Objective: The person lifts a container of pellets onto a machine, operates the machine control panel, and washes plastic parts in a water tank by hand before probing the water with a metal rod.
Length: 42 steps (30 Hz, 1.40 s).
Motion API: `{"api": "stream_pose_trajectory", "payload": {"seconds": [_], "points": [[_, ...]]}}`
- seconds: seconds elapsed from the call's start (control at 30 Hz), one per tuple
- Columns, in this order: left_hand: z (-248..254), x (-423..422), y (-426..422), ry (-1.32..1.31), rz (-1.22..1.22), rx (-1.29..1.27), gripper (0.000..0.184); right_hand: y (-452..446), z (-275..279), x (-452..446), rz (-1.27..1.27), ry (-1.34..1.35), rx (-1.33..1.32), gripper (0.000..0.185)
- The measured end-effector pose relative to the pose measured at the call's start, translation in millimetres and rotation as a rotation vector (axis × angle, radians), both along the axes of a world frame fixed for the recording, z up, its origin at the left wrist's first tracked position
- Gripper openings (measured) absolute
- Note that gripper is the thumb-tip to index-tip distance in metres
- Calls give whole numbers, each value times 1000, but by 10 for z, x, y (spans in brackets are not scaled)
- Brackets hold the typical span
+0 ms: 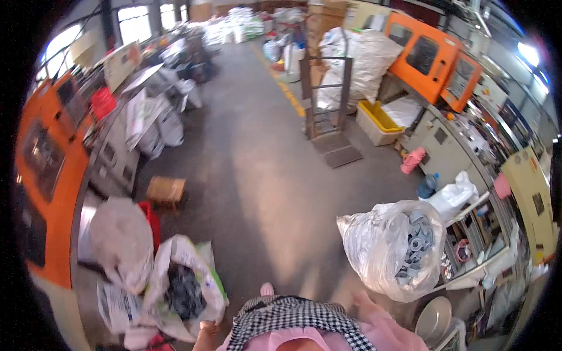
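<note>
My left hand (206, 329) hangs low at the bottom of the view, beside an open white sack (218, 292) of dark grey pieces (185, 293). Its fingers are too small and unclear to read. On the other side, my right hand (361, 299) is smeared by motion below a large clear plastic bag (374, 240). Grey ring-shaped plastic fittings (417, 244) fill that bag's open top. I cannot make out anything held in either hand. A black-and-white checked apron (287, 316) covers my front, over pink clothing.
Orange-doored machines (418, 52) line both sides of a concrete aisle (257, 164). A metal hand truck (328, 88) stands ahead, near a yellow-lined bin (377, 131). A small wooden stool (165, 190) and a full pale sack (120, 240) are at left. A round basin (434, 320) lies lower right.
</note>
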<state>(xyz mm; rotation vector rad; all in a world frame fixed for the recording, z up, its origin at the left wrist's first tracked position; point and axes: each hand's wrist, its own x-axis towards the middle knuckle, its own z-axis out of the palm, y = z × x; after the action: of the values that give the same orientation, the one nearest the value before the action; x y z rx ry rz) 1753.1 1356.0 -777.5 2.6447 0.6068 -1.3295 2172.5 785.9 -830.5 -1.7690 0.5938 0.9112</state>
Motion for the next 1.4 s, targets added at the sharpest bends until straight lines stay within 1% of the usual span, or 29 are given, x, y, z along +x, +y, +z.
{"api": "stream_pose_trajectory", "payload": {"seconds": [0.07, 0.1, 0.13, 0.17, 0.2, 0.23, 0.3, 0.33, 0.4, 0.47, 0.53, 0.6, 0.63, 0.67, 0.7, 0.73, 0.77, 0.8, 0.83, 0.87, 0.93, 0.97, 1.03, 1.13, 1.2, 1.3, 1.33, 1.37, 1.4], "points": [[11, 649, 731, -26, -288, 103, 23, -333, -609, 57, 1014, 34, -573, 14], [30, 1053, 1031, -35, -235, 138, 22, -258, -409, 48, 978, 48, -571, 14], [59, 1430, 1312, -37, -176, 174, 22, -142, -28, -3, 1230, -150, -728, 14], [284, 1854, 1542, -87, -169, 222, 20, -35, 170, -146, 1481, -361, -872, 13], [231, 2229, 1811, -300, -222, 282, 24, 105, 248, -297, 1460, -351, -860, 13], [265, 2706, 1983, -267, -88, 285, 20, 263, 323, -343, 844, -147, -724, 12], [523, 3514, 1953, -879, 1173, -297, 16, 582, 360, -233, -361, 227, -340, 11], [571, 3841, 1927, -885, 1154, -301, 16, 631, 306, -189, -377, 225, -329, 11], [640, 4463, 1823, -1014, 1004, -518, 13, 486, -218, -94, 109, -22, 16, 15], [735, 4784, 1629, -943, 757, -396, 17, 738, -437, 489, 37, -94, 95, 16], [711, 4935, 1522, -664, 544, -105, 23, 1006, -724, 1102, -59, -222, 232, 20], [611, 4854, 1529, -433, 211, 71, 24, 1618, -678, 2153, 761, -229, -595, 29], [366, 4791, 1697, -212, -362, 157, 21, 1796, -482, 2543, 900, -398, -709, 25], [521, 4783, 1648, -1, -500, 182, 17, 2072, -21, 2933, 991, -428, -696, 24], [553, 4847, 1641, 32, -515, 151, 17, 2334, 489, 3281, 1084, -455, -683, 22], [566, 4921, 1649, 4, -428, 122, 16, 2407, 437, 3619, 1245, -763, -627, 24], [603, 5045, 1660, -26, -354, 110, 16, 2595, 327, 3982, 1060, -688, -678, 28], [632, 5161, 1692, -51, -300, 95, 16, 2723, 518, 4258, 872, -647, -592, 30], [642, 5303, 1709, -69, -268, 84, 16, 2799, 563, 4505, 860, -797, -556, 32], [642, 5434, 1719, -78, -250, 71, 16, 2888, 724, 4760, 935, -803, -526, 31], [627, 5736, 1725, -91, -241, 47, 16, 3017, 1268, 4972, 584, -766, -378, 31], [618, 5897, 1740, -97, -248, 36, 15, 3019, 1374, 5024, 564, -762, -388, 31], [597, 6235, 1779, -103, -286, 20, 15, 2982, 1465, 5130, 358, -786, -245, 29], [536, 6823, 1870, -119, -391, -7, 15, 2639, 1030, 4989, 309, -844, -348, 27], [486, 7340, 1958, -147, -521, -20, 15, 2241, 555, 4728, 520, -576, -525, 26], [479, 8334, 2133, -279, -937, 3, 15, 1643, 101, 3873, -124, -57, -445, 28], [442, 8764, 2119, -325, -789, -14, 15, 1483, -177, 3535, 123, -192, -688, 28], [342, 9197, 2097, -368, -575, -73, 15, 1019, -1339, 3178, 188, 118, -631, 32], [317, 9611, 2037, -414, -368, -154, 15, 1291, -474, 3028, -15, 14, -709, 36]]}}
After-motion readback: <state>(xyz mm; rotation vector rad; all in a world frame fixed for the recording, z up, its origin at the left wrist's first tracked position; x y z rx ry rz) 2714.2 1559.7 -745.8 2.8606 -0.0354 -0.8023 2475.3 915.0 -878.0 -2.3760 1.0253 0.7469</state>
